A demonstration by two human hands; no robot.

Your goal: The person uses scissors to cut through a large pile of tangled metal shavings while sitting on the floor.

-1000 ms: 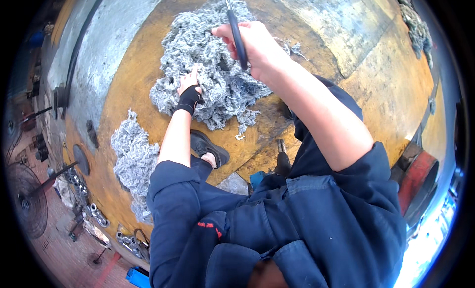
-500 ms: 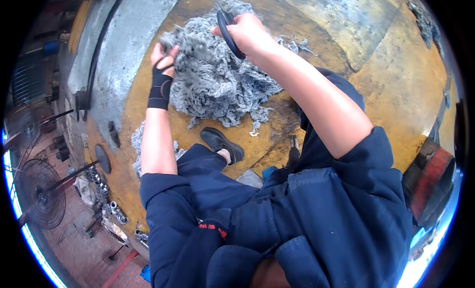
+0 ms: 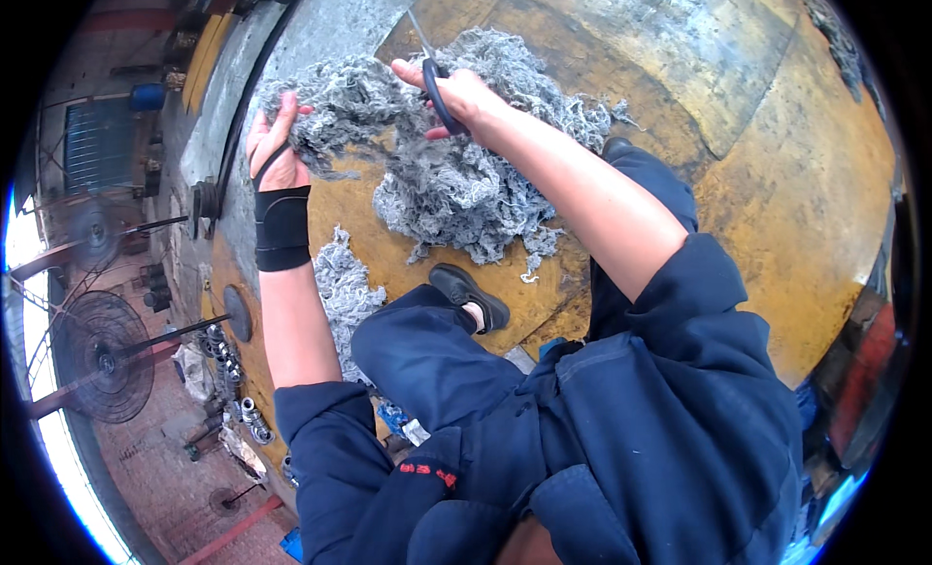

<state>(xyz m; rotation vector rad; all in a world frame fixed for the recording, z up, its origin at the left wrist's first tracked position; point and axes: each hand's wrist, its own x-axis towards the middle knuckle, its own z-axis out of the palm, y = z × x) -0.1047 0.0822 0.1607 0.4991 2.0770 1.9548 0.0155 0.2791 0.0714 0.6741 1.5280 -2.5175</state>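
Note:
My left hand (image 3: 273, 146), in a black wrist brace (image 3: 282, 227), is closed around the left end of a tuft of grey tangled yarn (image 3: 351, 101). The tuft stretches across toward my right hand (image 3: 470, 101), which grips black-handled scissors (image 3: 439, 99). Their metal blades point up and away, to the left. Fingers of the right hand stick out beside the handle, close to the tuft; whether they pinch it too is unclear. Below and beyond lies a large heap of the same grey yarn (image 3: 476, 201), partly behind my right hand.
A smaller yarn pile (image 3: 345, 288) lies beside my left forearm. My shoe (image 3: 470, 295) rests on the worn yellow-brown floor (image 3: 767, 206) near the heap. Caged fans (image 3: 102, 356) and metal parts (image 3: 254, 419) stand at the left. More grey strands (image 3: 835, 46) lie far right.
My left hand has moved left and a little nearer, drawing the yarn tuft out from the heap. The right hand with the scissors has shifted slightly left and nearer.

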